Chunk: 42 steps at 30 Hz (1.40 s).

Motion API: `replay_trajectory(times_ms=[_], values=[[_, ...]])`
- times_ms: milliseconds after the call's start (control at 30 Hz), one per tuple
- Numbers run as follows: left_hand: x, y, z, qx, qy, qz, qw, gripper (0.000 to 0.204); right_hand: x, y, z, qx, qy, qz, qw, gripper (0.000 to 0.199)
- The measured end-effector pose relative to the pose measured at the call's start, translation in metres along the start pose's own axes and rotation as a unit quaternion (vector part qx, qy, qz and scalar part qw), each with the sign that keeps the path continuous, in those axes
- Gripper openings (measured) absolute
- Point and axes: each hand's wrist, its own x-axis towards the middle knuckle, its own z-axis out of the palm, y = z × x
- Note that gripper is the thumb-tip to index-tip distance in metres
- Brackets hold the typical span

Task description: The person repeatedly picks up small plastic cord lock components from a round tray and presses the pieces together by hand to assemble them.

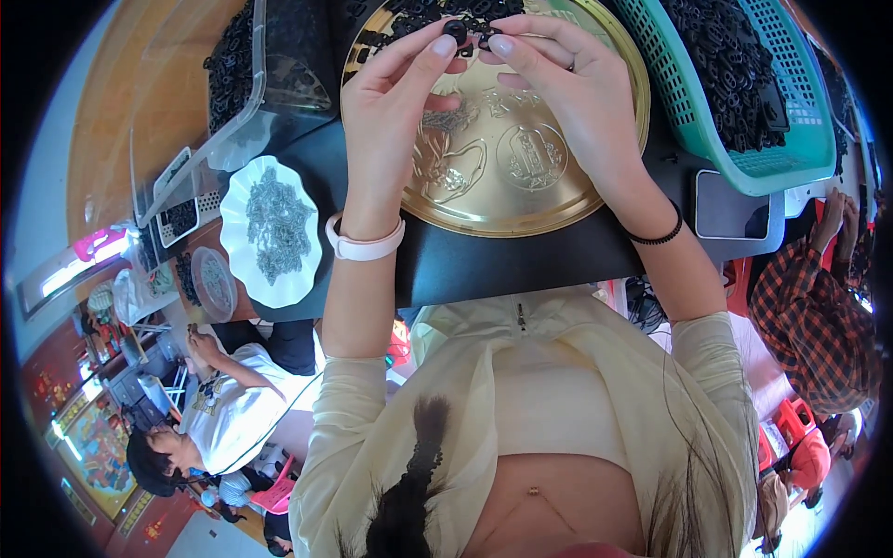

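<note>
Both my hands are raised over a round gold embossed tray [521, 186] on a black table. My left hand [400, 102], with a pale pink band on the wrist, pinches a small black ring-shaped part [455, 31] between thumb and forefinger. My right hand [567, 84], a black hair tie on its wrist, holds a second small black part [484, 41] against the first one. A heap of the same black parts [437, 11] lies at the far side of the tray.
A teal mesh basket [744, 139] full of black parts stands at the right. A clear plastic bin [233, 84] of black parts and a white scalloped plate [270, 232] of small grey metal pieces are at the left. Other people sit at lower left and right.
</note>
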Motion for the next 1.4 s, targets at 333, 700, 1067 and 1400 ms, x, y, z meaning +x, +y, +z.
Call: replay_trajectory(times_ms=[333,700,1067,1400], values=[[-0.001,0.002,-0.002,0.006,-0.015,-0.032,0.999,0.027,0.000,0.001,-0.002,-0.027,-0.017,0.001,0.999,0.027],[-0.004,0.007,0.000,0.087,-0.027,-0.014,0.996,0.027,0.002,0.004,-0.007,-0.013,-0.057,0.018,0.998,0.028],[-0.008,0.005,-0.010,-0.119,-0.114,-0.065,0.984,0.026,0.007,0.003,-0.005,0.158,-0.218,0.081,0.960,0.039],[-0.007,0.008,-0.004,-0.091,-0.096,-0.079,0.988,0.027,0.007,0.001,-0.001,0.168,-0.221,0.096,0.956,0.033]])
